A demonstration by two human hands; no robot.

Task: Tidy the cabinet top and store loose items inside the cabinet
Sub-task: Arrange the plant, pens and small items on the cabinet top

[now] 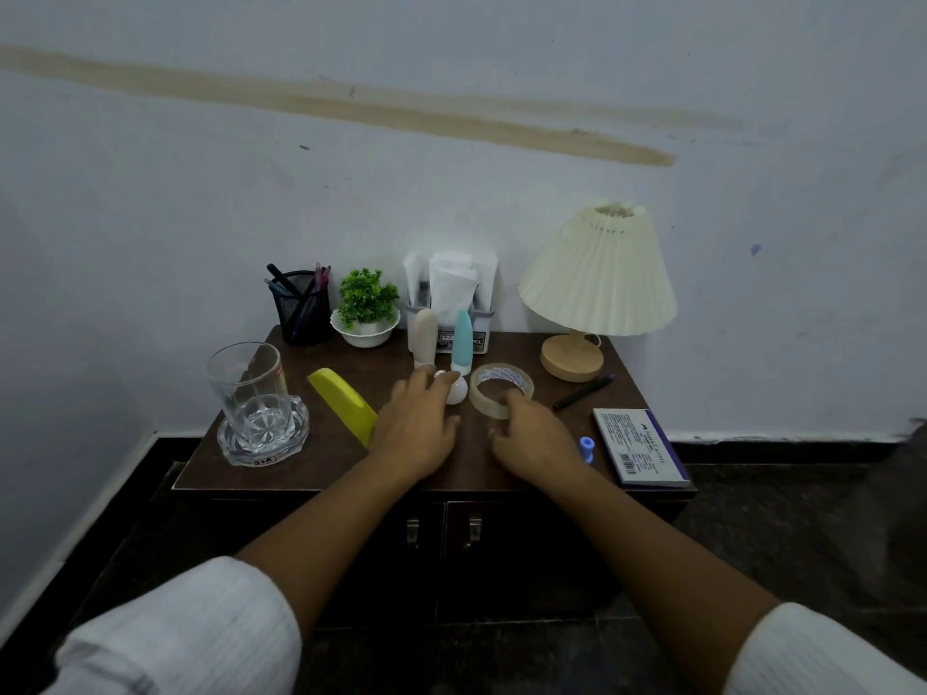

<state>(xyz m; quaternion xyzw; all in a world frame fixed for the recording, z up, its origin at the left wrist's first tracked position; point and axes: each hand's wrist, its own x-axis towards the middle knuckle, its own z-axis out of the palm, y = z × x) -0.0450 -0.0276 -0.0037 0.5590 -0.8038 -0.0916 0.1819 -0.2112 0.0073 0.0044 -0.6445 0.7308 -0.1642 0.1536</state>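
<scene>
A low dark wooden cabinet (321,464) stands against the wall, its two doors (501,554) closed. My left hand (416,428) lies over the middle of the top, fingers reaching onto a small white round object (457,391). My right hand (531,438) is beside it, fingertips touching the near rim of a clear tape roll (501,391). Loose on the top lie a yellow comb (343,401), a black pen (584,391), a small blue cap (587,448) and a purple-edged box (639,448). A beige tube (425,338) and a teal tube (462,343) stand behind.
A drinking glass (251,393) stands in a glass ashtray (236,446) at the left. Along the back are a black mesh pen holder (301,313), a small potted plant (366,306), a grey organiser with white tubes (451,303) and a cream lamp (597,278). Dark floor lies around.
</scene>
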